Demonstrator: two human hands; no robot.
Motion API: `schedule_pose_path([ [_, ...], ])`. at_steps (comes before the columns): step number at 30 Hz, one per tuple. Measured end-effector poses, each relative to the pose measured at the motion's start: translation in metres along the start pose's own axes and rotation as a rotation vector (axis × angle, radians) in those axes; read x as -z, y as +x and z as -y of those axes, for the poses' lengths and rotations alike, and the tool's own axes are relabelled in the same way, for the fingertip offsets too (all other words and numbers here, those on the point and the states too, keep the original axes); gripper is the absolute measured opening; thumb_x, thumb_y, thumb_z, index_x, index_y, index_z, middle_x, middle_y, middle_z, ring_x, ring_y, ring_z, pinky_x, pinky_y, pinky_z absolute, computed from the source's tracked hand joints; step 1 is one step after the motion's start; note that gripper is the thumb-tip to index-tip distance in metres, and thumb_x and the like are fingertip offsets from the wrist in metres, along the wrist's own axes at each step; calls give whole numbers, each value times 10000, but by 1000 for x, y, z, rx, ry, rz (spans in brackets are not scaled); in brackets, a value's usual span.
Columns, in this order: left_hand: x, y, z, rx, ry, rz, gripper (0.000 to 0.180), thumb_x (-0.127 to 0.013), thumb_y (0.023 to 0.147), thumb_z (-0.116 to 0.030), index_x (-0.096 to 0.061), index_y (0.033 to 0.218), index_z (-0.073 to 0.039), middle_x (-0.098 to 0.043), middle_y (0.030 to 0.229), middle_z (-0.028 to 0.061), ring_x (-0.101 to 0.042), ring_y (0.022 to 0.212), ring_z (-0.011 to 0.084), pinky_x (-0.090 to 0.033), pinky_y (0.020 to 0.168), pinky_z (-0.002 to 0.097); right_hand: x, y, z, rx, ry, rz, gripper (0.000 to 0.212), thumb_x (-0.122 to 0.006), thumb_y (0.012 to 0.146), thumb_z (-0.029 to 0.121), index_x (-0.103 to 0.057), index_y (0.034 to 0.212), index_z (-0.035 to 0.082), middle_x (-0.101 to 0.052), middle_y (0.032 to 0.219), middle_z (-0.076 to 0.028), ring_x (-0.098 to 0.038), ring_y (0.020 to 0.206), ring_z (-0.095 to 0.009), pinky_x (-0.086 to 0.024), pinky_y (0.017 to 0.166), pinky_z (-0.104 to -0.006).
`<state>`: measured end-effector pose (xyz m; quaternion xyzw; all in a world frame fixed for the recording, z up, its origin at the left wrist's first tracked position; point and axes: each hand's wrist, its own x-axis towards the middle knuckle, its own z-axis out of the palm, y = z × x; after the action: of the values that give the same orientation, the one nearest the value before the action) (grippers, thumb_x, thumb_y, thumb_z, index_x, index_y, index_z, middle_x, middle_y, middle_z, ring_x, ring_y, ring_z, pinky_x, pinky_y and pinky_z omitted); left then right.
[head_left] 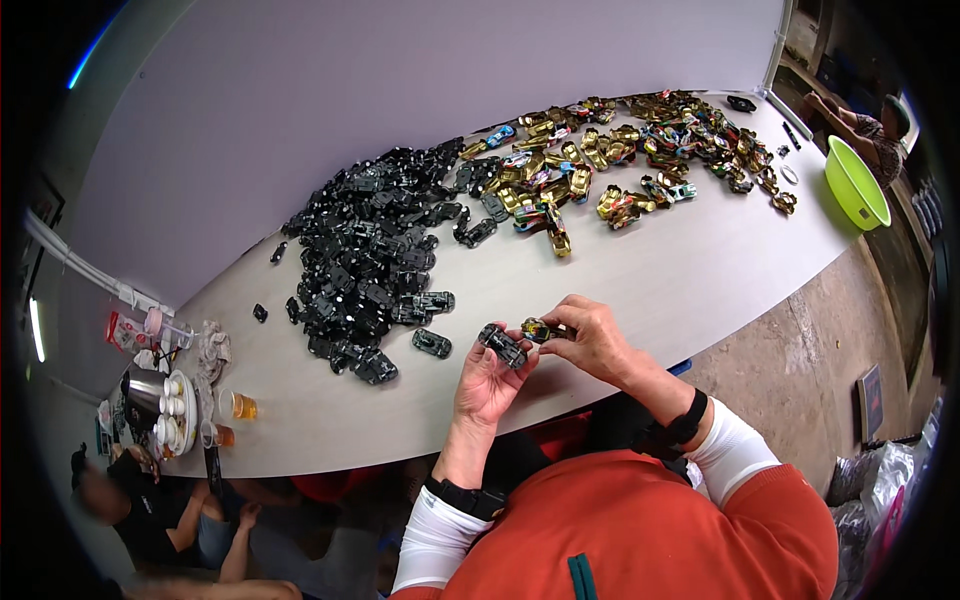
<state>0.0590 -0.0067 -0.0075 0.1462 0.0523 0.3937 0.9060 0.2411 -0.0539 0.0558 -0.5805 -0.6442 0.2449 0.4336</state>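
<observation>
At the bottom of the frame the person wears an orange top with a short dark teal tab at the collar, white arm sleeves (733,452) over both forearms, and a black band (467,497) on each wrist.

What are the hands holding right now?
Left hand: closed on a black toy car base.
Right hand: closed on a gold toy car body.

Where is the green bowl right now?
In the head view the green bowl sits at the table's far right end, overhanging its edge, just beyond the heap of gold toy car bodies.
</observation>
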Motion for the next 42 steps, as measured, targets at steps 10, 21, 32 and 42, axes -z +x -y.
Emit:
schedule_pose_path([
  [10, 6, -2, -3, 45, -31, -41, 385, -615, 834, -176, -486, 1163, -22, -571, 1052, 107, -584, 959, 262, -551, 769, 395, -5, 0, 1, 32, -17, 21, 283, -741, 626, 38, -634, 887, 9, -584, 810, -125, -592, 763, -285, -491, 653, -346],
  [21, 0, -6, -1, 26, 153, -96, 286, -574, 862, -137, -523, 1114, -11, -565, 1078, 140, -616, 879, 274, -562, 722, 397, 19, 19, -33, 241, -536, 298, 266, -611, 735, 74, -650, 977, 177, -490, 1071, -90, -602, 723, -283, -505, 657, -363],
  [32, -20, -5, 18, 38, 457, -190, 314, -591, 841, -72, -516, 1141, -15, -550, 1140, 140, -608, 908, 284, -552, 727, 404, 17, 16, -37, -252, -477, 58, 295, -675, 746, 275, -628, 709, -14, -602, 660, -202, -587, 620, -377, -469, 594, -433],
  [42, -15, -22, -5, -1, 152, -79, 316, -614, 820, -70, -531, 1120, -16, -598, 992, 130, -597, 930, 275, -511, 827, 455, 6, 33, -38, -123, -534, 161, 276, -709, 704, 228, -641, 759, -34, -628, 709, -193, -619, 651, -312, -501, 625, -368],
])
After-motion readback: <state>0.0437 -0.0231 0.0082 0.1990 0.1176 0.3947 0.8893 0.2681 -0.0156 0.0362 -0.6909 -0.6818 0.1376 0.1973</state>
